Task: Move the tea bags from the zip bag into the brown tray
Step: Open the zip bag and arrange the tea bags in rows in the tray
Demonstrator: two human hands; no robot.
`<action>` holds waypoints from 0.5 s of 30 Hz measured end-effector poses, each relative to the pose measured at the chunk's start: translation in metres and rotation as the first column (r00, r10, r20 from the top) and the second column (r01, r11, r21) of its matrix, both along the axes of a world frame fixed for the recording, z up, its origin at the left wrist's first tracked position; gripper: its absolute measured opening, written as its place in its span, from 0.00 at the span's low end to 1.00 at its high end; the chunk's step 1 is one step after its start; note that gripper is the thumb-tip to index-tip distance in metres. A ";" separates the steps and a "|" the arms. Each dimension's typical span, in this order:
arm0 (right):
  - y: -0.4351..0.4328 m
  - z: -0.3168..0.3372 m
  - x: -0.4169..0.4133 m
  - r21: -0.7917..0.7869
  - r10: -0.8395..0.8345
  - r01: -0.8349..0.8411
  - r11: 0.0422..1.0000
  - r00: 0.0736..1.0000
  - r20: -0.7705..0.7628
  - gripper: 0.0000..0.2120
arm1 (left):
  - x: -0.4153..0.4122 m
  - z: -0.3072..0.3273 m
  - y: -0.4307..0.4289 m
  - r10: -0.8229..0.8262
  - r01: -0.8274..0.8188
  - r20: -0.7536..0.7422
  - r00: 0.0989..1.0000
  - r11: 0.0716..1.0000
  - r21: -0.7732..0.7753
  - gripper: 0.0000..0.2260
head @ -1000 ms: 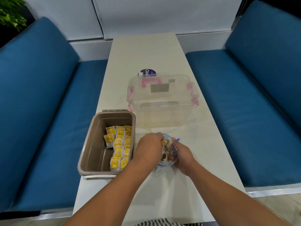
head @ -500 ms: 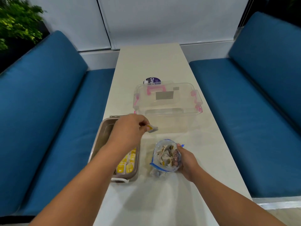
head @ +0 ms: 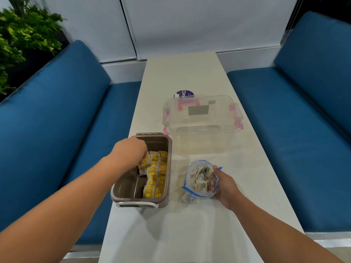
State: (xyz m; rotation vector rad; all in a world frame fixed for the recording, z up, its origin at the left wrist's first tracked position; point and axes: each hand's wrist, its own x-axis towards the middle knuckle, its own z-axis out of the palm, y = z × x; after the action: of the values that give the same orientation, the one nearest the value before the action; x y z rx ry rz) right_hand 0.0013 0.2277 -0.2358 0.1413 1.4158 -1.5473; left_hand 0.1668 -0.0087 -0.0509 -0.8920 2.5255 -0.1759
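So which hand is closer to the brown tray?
Left. The left hand is inside the brown tray, touching tea bags; the right hand holds the zip bag beside it.

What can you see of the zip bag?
The zip bag is clear, crumpled plastic with a blue zip strip along its open mouth. It rests on the white table, right of the brown tray and apart from it. Pale tea bags with strings sit inside. The right hand grips its right side.

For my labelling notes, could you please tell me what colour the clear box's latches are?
The latches are pink, clearest in the head view.
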 end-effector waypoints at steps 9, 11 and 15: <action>-0.001 -0.003 -0.001 0.036 0.013 -0.012 0.999 1.000 -0.017 0.21 | -0.002 -0.027 -0.001 -0.188 0.184 0.201 0.961 0.982 0.038 0.07; -0.002 -0.004 -0.001 0.057 0.003 -0.002 0.998 1.000 -0.022 0.24 | -0.004 -0.032 -0.003 -0.214 0.213 0.208 0.954 0.977 0.024 0.09; -0.002 -0.004 -0.001 0.058 -0.014 0.015 0.998 1.000 -0.019 0.31 | -0.007 -0.044 -0.014 -0.230 0.236 0.220 0.948 0.972 -0.005 0.10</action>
State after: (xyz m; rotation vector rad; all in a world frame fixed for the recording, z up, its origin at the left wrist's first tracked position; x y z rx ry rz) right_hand 0.0003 0.2255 -0.2397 0.1730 1.4776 -1.5230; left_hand 0.1595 -0.0223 -0.0950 -0.5481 2.4192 -0.3679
